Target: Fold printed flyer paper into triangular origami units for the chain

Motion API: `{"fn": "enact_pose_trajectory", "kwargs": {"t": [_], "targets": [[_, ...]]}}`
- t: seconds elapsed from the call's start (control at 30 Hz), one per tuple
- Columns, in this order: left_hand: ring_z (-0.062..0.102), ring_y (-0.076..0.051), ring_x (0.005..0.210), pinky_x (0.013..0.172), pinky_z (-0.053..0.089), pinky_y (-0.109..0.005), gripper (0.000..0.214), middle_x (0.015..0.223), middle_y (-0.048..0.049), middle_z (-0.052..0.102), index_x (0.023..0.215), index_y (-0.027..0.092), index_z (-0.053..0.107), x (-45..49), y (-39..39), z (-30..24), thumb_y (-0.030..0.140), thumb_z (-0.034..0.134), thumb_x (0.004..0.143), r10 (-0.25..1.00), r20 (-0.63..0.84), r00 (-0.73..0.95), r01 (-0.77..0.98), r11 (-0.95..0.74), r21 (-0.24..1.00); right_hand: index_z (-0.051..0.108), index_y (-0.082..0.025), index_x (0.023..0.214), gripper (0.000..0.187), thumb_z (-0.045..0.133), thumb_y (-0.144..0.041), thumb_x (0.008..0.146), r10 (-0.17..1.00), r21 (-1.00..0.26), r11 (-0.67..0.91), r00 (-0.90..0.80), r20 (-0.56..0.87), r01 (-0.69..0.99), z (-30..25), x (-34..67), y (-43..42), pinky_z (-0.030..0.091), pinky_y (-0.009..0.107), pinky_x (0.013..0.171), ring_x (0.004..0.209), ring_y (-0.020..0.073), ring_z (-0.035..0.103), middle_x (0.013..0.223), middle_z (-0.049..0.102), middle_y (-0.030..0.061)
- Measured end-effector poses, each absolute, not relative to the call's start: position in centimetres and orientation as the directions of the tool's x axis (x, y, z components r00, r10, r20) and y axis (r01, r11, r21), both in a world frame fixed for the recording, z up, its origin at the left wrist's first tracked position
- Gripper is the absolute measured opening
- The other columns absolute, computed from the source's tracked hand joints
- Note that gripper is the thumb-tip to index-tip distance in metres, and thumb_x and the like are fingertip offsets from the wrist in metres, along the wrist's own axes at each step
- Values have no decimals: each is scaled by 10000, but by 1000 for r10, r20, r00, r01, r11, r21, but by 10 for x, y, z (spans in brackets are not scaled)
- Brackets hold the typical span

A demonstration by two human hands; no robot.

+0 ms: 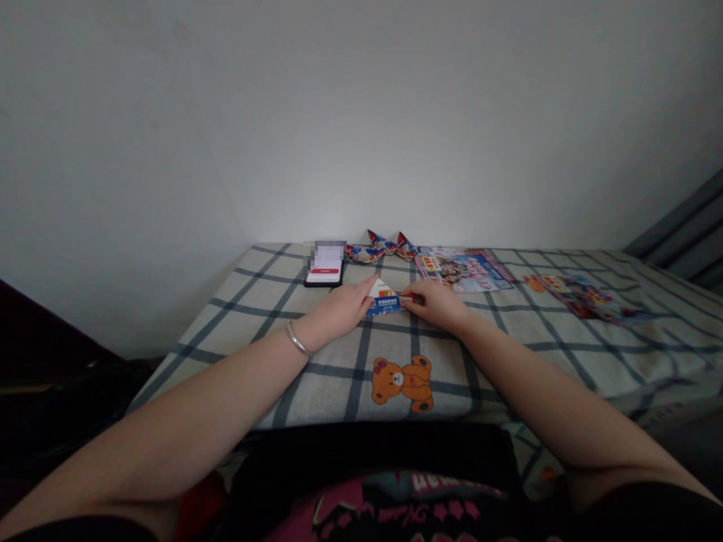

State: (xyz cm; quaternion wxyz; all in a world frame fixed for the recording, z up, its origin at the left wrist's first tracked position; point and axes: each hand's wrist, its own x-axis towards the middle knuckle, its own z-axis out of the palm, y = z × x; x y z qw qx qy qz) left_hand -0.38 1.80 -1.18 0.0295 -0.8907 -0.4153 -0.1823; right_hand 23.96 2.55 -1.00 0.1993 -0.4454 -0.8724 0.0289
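Between my two hands is a small folded piece of printed paper [386,298], white at its pointed top and blue along the lower band. My left hand [346,307] grips its left side, thumb towards the paper, with a silver bangle on that wrist. On the right, the fingers of my right hand [434,302] pinch the other edge. Both hands rest low over the checked cloth [333,384]. Just beyond them stand folded paper shapes [384,247] with pointed tips, printed in red, blue and white.
A phone [324,272] with a lit screen lies beyond my left hand. Two printed leaflets, one nearer [468,269] and one further right [587,296], lie on the cloth. A bear print [402,384] marks the cloth in front of me. A pale wall [395,120] rises behind.
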Motion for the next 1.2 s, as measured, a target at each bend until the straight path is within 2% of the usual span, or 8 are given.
{"fn": "enact_pose_trajectory", "kwargs": {"t": [0.23, 0.33, 0.43, 0.53, 0.67, 0.77, 1.03, 1.2], "targets": [[547, -250, 1144, 1010, 442, -408, 506, 1252, -171, 575, 1413, 82, 393, -6, 21, -18, 239, 491, 942, 659, 443, 608, 725, -689, 29, 715, -190, 977, 177, 600, -280, 878, 795, -235, 596, -523, 308, 767, -12, 238, 26, 445, 287, 764, 853, 186, 634, 935, 724, 56], [484, -251, 1199, 1027, 422, -434, 404, 1318, -130, 534, 1320, 185, 536, -5, 19, -15, 165, 528, 917, 569, 468, 676, 666, -744, -56, 697, -205, 1041, 210, 626, -281, 858, 833, -291, 545, -468, 297, 786, -12, 238, 25, 427, 259, 678, 759, 158, 624, 864, 719, 25], [467, -234, 1186, 998, 427, -422, 313, 1300, -57, 571, 1158, 278, 660, -3, 17, -11, 128, 513, 925, 441, 414, 796, 538, -829, -151, 701, -213, 1020, 198, 639, -278, 844, 839, -301, 537, -459, 294, 788, -10, 238, 24, 405, 247, 632, 700, 144, 606, 798, 707, 7], [493, -212, 1111, 955, 442, -371, 313, 1201, -24, 651, 1167, 272, 661, -2, 15, -9, 127, 505, 937, 389, 346, 854, 463, -871, -166, 721, -210, 974, 168, 612, -240, 850, 786, -255, 609, -532, 314, 751, -8, 239, 23, 436, 266, 700, 761, 158, 623, 853, 724, 26], [524, -190, 1058, 941, 433, -336, 326, 1214, -4, 662, 1197, 250, 645, -1, 13, -8, 119, 520, 927, 399, 294, 868, 459, -872, -170, 740, -214, 992, 280, 518, -117, 850, 718, -197, 683, -596, 361, 703, -7, 244, 24, 459, 318, 850, 908, 191, 634, 956, 742, 44], [553, -168, 1059, 943, 421, -322, 342, 1237, -6, 655, 1216, 259, 633, -3, 13, -6, 123, 512, 927, 404, 269, 874, 457, -872, -177, 747, -219, 1005, 321, 512, -80, 837, 690, -152, 708, -628, 361, 690, -6, 248, 25, 464, 332, 864, 928, 201, 622, 960, 745, 46], [580, -220, 1079, 925, 402, -391, 334, 1206, -46, 677, 1202, 219, 636, -2, 8, 2, 117, 476, 927, 454, 268, 850, 522, -796, -306, 744, -229, 893, 126, 630, -193, 858, 569, -70, 805, -734, 370, 589, 1, 251, 22, 456, 348, 884, 944, 195, 612, 980, 728, 48], [590, -221, 1099, 957, 425, -385, 356, 1301, -89, 620, 1282, 163, 584, -2, 9, -4, 200, 482, 942, 487, 256, 835, 544, -803, -245, 731, -228, 864, 93, 640, -212, 853, 547, -92, 826, -753, 366, 556, 2, 245, 17, 455, 323, 880, 941, 187, 612, 927, 724, 34]]}}
